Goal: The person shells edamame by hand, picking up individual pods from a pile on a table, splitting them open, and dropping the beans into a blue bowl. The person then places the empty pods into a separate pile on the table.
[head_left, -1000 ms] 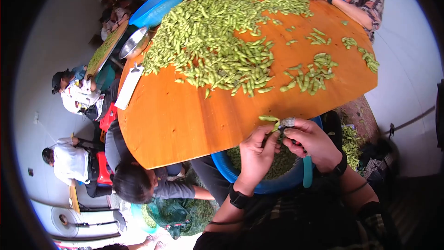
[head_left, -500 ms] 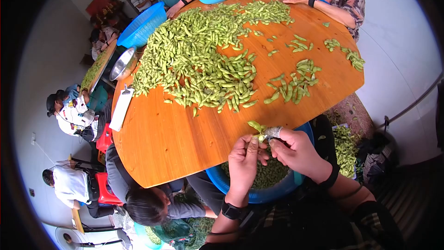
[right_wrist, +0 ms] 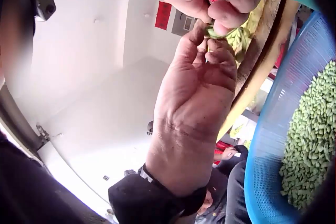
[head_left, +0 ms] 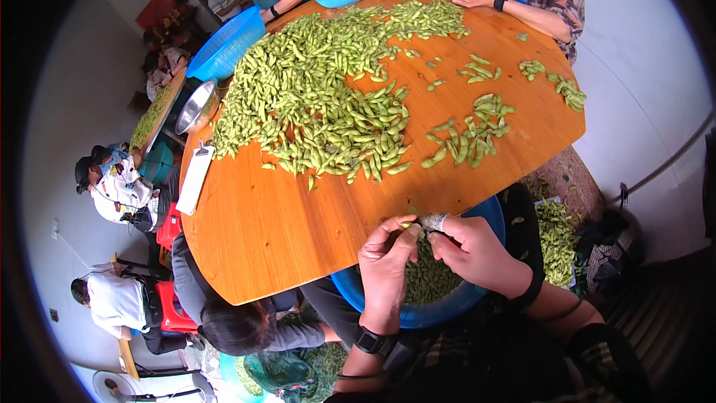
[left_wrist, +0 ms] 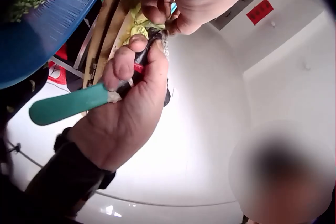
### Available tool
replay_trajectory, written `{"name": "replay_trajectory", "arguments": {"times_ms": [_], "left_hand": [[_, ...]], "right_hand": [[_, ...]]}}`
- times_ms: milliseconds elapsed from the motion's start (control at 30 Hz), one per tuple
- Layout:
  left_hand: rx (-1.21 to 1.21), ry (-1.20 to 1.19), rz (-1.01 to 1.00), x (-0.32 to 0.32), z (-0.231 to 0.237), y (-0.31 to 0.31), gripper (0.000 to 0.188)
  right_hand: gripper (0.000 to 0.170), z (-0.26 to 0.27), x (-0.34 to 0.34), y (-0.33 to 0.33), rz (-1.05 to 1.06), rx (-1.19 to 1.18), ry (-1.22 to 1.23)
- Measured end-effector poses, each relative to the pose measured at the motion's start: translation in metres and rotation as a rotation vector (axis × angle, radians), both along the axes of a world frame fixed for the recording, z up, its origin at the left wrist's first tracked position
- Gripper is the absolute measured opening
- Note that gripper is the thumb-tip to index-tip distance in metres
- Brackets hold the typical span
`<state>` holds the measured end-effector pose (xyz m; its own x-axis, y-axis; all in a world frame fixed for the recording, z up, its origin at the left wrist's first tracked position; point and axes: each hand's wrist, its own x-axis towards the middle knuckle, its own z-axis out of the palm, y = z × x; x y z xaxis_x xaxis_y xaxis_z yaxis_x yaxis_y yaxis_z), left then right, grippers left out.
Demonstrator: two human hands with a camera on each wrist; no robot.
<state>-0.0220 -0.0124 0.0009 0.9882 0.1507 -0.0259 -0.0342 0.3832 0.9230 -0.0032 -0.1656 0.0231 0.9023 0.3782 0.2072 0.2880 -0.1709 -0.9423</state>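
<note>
My left hand (head_left: 386, 260) pinches a green soybean pod (right_wrist: 213, 32) between thumb and fingers. Only a small bit of the pod shows. Fingertips of my right hand (head_left: 481, 252) meet it there, one finger wrapped in a grey covering (head_left: 432, 221). That hand also grips a tool with a teal handle (left_wrist: 68, 106) and black tape round it; its working end is hidden. Below both hands is a blue basin (head_left: 477, 306) holding shelled green beans (head_left: 432, 280). A large heap of pods (head_left: 313, 89) covers the far part of the wooden table (head_left: 276, 231).
Small groups of pods (head_left: 473, 142) lie on the table's right side. A white clipboard (head_left: 195, 179), a metal bowl (head_left: 198, 107) and a blue basket (head_left: 226, 43) line its left edge. One person (head_left: 544, 0) sits across at right, another (head_left: 231, 328) close at left.
The head view has tilted up and then steadied. The pod stuck out above my fingertips before; now little of it shows. My hands have drawn slightly lower and closer over the basin.
</note>
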Motion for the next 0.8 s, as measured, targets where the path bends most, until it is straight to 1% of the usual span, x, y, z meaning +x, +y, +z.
{"name": "replay_trajectory", "arguments": {"times_ms": [33,67,100,133,167,233,267,333,367,400,433,667,733,800], "left_hand": [[-0.023,-0.002,0.01,-0.001,-0.002,-0.001,0.017],[-0.023,0.002,0.008,-0.002,-0.001,-0.001,0.017],[0.069,-0.008,0.012,-0.003,0.001,-0.003,0.019],[0.16,-0.018,0.014,-0.004,0.002,-0.004,0.021],[0.159,-0.018,0.01,-0.004,-0.001,-0.004,0.021],[0.603,-0.188,0.093,-0.002,-0.005,-0.001,0.028],[0.603,-0.188,0.09,-0.002,-0.004,0.001,0.028],[0.886,-0.164,0.028,-0.004,0.004,0.001,0.035],[0.886,-0.162,0.023,-0.005,0.006,0.0,0.035],[0.99,-0.202,0.039,-0.006,0.007,-0.002,0.037],[1.093,-0.244,0.056,-0.006,0.008,-0.003,0.038],[1.148,-0.257,0.022,-0.008,0.003,-0.002,0.039],[1.151,-0.301,0.039,-0.008,-0.002,-0.002,0.04],[1.13,-0.287,0.029,-0.007,-0.006,-0.001,0.039]], "right_hand": [[0.009,0.001,0.0,-0.001,0.001,0.0,0.003],[0.01,0.004,0.0,-0.004,0.004,-0.009,0.08],[0.011,0.006,0.0,-0.005,0.004,-0.018,0.156],[0.011,0.007,-0.001,-0.006,0.0,-0.019,0.16],[0.012,0.009,0.0,-0.006,0.014,0.012,0.163],[0.013,0.009,0.001,-0.006,0.027,0.045,0.165],[0.013,0.007,0.002,-0.007,0.027,0.008,0.122],[0.014,0.008,0.003,-0.008,0.025,-0.029,0.08],[0.014,0.012,0.003,-0.007,0.063,-0.006,0.179],[0.015,0.014,0.003,-0.007,0.1,0.018,0.278],[0.015,0.014,0.003,-0.006,0.098,0.019,0.28],[0.014,0.011,0.002,-0.006,0.1,0.03,0.322],[0.013,0.008,0.002,-0.007,0.086,0.036,0.335],[0.012,-0.008,0.004,-0.006,0.063,0.023,0.136]]}}
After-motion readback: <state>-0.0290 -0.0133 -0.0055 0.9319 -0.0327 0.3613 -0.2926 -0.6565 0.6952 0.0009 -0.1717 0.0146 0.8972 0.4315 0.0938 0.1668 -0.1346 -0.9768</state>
